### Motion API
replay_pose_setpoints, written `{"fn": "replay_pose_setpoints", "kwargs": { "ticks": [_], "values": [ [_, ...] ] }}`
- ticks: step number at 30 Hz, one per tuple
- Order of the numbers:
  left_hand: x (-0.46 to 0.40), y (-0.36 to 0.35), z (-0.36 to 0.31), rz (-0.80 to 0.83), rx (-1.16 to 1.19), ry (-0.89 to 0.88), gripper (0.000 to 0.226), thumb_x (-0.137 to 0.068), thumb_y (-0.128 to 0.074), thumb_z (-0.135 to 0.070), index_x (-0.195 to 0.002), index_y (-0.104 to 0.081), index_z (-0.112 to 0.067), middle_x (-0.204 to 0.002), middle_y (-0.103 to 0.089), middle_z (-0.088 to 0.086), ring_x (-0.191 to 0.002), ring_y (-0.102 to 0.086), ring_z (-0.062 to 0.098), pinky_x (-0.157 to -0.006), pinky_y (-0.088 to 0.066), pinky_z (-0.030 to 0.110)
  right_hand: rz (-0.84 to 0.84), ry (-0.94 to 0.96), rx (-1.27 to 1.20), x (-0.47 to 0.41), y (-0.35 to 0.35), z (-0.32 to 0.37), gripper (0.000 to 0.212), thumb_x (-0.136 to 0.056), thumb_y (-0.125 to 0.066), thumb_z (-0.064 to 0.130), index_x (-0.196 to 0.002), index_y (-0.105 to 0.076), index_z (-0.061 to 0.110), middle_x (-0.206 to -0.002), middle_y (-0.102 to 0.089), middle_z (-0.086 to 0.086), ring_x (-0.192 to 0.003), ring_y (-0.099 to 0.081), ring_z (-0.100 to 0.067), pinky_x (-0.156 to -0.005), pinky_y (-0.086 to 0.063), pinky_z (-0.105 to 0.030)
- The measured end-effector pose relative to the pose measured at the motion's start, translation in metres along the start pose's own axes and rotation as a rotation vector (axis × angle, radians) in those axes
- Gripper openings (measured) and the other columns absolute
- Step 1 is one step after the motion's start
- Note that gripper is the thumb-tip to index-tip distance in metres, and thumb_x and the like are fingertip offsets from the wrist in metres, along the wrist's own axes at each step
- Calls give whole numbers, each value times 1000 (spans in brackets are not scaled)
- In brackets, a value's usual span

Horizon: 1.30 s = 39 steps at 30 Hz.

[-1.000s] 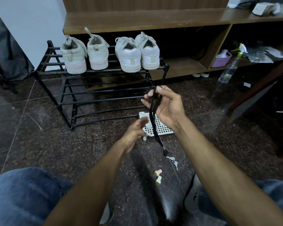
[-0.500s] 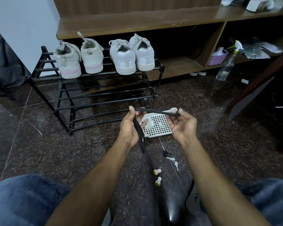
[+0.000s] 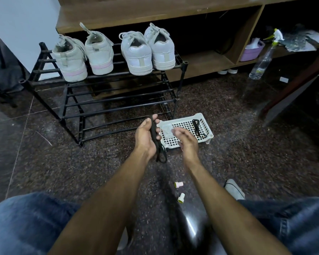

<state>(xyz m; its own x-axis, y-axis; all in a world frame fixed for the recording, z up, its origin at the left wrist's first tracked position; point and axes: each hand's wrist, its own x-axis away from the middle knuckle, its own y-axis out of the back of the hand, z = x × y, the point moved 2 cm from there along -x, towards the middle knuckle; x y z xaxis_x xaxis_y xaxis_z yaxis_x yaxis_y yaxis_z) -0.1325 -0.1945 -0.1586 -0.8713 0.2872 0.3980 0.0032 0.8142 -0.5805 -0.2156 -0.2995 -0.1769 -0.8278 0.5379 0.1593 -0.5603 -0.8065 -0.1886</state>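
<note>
Head view: the left hand grips a folded black strap just left of the white basket, with the strap's loose loops hanging below the palm. The right hand, blurred, hovers over the basket's near edge. Its fingers are loosely spread and hold nothing, just beside the strap and apart from it.

Speckled floor: shoe rack, white basket, two caps.

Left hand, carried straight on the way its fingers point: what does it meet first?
Probably a lower rail of the black shoe rack, straight beyond the left hand gripping the black lace; depth is unclear.
</note>
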Motion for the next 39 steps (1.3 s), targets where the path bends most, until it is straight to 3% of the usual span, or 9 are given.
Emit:
{"fn": "replay_pose_setpoints", "kwargs": {
  "ticks": [3,8,15,20,23,26,29,32,39],
  "values": [
    [-3,1,11,26,53,34,26,-104,-37,-16,-100,-62,-9,-82,-59,3,-68,-55,13,-65,-51,27,206,-11,157,-15,-20,2,30,-95,-58,6,-125,-59,4,-117,-64,-5,-98,-59,-1,-86,-45,-8],
    [-22,2,27,-30,33,47,25,-104,-40,-15,-96,-64,-11,-91,-65,4,-82,-63,20,-95,-51,43,296,-10,468,-27,-35,-29,37,-96,-55,16,-134,-56,15,-124,-65,-3,-113,-59,-13,-101,-44,-28],
    [-74,20,60,-93,-127,149,21,-102,-43,-12,-103,-64,-7,-99,-68,5,-100,-62,21,-93,-50,34,292,-46,741,-70,-23,-68,31,-96,-52,30,-124,-60,18,-112,-69,-7,-102,-63,-24,-90,-50,-38],
    [-116,30,84,-101,-487,253,13,-96,-55,-11,-88,-65,-11,-74,-66,4,-57,-57,13,-45,-49,24,347,-241,516,-133,11,-92,12,-96,-54,5,-92,-64,11,-76,-66,-8,-57,-60,-11,-57,-52,-24],
    [-146,41,97,-198,-663,143,14,-91,-61,-7,-100,-70,-1,-96,-72,10,-62,-66,2,-53,-52,15,257,-333,493,-177,36,-104,18,-93,-50,-7,-93,-64,4,-69,-65,-10,-43,-57,-11,-46,-50,-24],
    [-171,53,108,-330,-822,7,15,-89,-61,-5,-99,-72,-3,-103,-72,15,-90,-70,25,-79,-57,32,95,-347,524,-220,59,-115,19,-91,-50,-6,-79,-59,4,-58,-66,-7,-37,-54,-14,-42,-47,-24],
    [-184,59,118,-423,-1036,55,30,-93,-58,-16,-121,-63,-9,-117,-67,12,-105,-64,28,-76,-48,27,-50,-354,604,-256,73,-130,16,-93,-55,6,-79,-62,8,-69,-70,-11,-50,-63,-18,-54,-54,-29],
    [-195,72,133,-410,-1114,194,38,-92,-58,-23,-129,-61,-17,-122,-65,11,-107,-63,30,-82,-48,29,-13,-312,1055,-269,81,-137,22,-92,-59,23,-106,-67,8,-105,-70,-15,-96,-65,-32,-88,-53,-38],
    [-195,81,143,-376,-1170,161,29,-90,-60,-20,-117,-70,-16,-116,-70,12,-102,-66,29,-87,-52,30,104,-53,1593,-257,78,-145,30,-94,-57,34,-110,-59,10,-109,-66,-13,-97,-64,-35,-73,-45,-35]
  ]
}}
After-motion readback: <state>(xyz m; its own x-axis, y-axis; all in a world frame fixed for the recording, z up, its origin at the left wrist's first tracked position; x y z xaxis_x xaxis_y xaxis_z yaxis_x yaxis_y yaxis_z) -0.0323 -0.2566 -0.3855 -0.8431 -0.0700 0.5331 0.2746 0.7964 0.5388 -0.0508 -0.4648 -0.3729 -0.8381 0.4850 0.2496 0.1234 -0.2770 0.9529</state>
